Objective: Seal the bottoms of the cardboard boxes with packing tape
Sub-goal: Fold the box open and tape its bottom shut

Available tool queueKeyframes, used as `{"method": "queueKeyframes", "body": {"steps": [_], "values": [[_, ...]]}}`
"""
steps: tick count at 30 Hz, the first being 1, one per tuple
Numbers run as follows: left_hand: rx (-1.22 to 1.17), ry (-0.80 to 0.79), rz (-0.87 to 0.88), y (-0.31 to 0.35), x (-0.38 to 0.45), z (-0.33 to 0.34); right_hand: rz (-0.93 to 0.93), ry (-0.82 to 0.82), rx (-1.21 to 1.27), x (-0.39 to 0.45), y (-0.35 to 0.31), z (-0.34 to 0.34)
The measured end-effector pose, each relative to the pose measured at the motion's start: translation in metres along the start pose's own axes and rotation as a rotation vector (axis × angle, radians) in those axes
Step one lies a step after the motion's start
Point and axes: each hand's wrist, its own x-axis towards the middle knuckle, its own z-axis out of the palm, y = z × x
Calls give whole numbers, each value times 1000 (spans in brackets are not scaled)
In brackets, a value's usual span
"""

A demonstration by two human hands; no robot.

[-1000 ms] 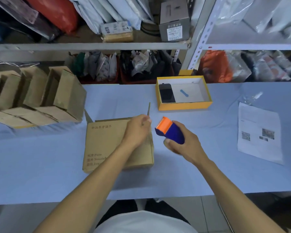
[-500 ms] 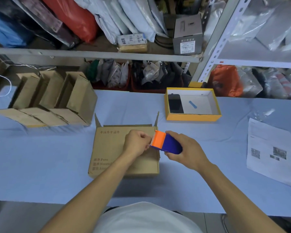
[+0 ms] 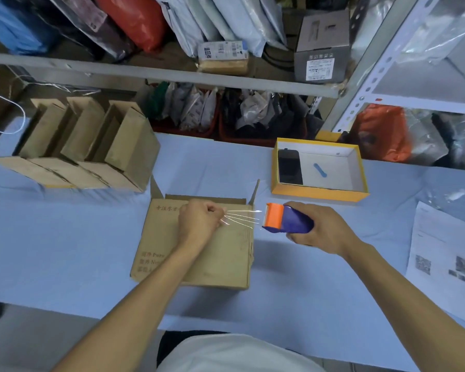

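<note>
Centrally in the head view, a cardboard box (image 3: 199, 245) is seen lying bottom-up on the blue table (image 3: 65, 251), with two flaps standing up at its far corners. The left hand (image 3: 200, 221) is held over the box's upper part, its fingers curled and pinching the free end of a clear tape strip (image 3: 240, 217). The strip is stretched rightwards across the box's right edge to the dispenser (image 3: 286, 218), an orange-and-blue one gripped in the right hand (image 3: 317, 228) just right of the box, above the table. At the left of the frame, a row of open boxes (image 3: 91, 146) is set on the table, well apart from the hands. At the upper right of the table, a yellow tray (image 3: 318, 194) is placed, with a dark phone (image 3: 290, 167) inside. A printed sheet (image 3: 446, 251) is laid at the right edge. Shelves (image 3: 156, 76) packed with bags are seen behind.
</note>
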Motion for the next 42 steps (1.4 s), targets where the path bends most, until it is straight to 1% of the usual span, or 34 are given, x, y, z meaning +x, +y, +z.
{"method": "queueKeyframes", "body": {"steps": [4, 6, 7, 8, 10, 11, 12, 14, 16, 17, 18, 19, 22, 23, 27, 32, 35, 38, 40, 42], "values": [[57, 63, 55, 1, 2, 6, -16, 21, 27, 7, 7, -5], [111, 69, 88, 4, 2, 10, -22, 0, 3, 11, 10, -5], [185, 71, 105, 6, 2, 11, -19, -19, -16, 13, 11, -4], [318, 80, 132, 7, 2, 11, -14, -41, -39, 16, 12, -3], [653, 93, 167, 8, 3, 11, -15, -80, -98, 19, 15, 0], [748, 104, 166, 8, 4, 11, -19, -91, -121, 20, 15, 2], [789, 104, 172, 10, 5, 10, -21, -96, -131, 21, 15, 3], [703, 71, 247, 15, 6, 16, -29, -96, -143, 23, 16, 8], [468, -64, 363, 17, -2, 32, -43, -109, -152, 26, 13, 14], [344, -133, 387, 17, -8, 39, -47, -116, -145, 27, 11, 17], [271, -159, 404, 13, -14, 46, -51, -120, -134, 29, 10, 20], [263, -142, 417, 8, -18, 52, -52, -126, -123, 28, 11, 20], [358, -27, 426, -6, -16, 62, -37, -132, -92, 22, 24, 11], [363, -17, 420, -6, -16, 64, -22, -129, -78, 18, 30, 7], [334, -32, 431, -1, -17, 69, 43, -187, -74, 16, 36, 2], [229, -52, 385, -6, -13, 61, -67, -221, -156, 39, 5, 7], [218, -41, 363, -3, -15, 62, -64, -238, -211, 43, -6, 10], [223, -29, 357, -6, -14, 62, -63, -220, -295, 46, -14, 11], [223, -35, 350, -5, -13, 63, -22, -230, -313, 51, -18, 8], [234, -38, 363, -3, -15, 65, 51, -301, -364, 51, -21, 11]]}}
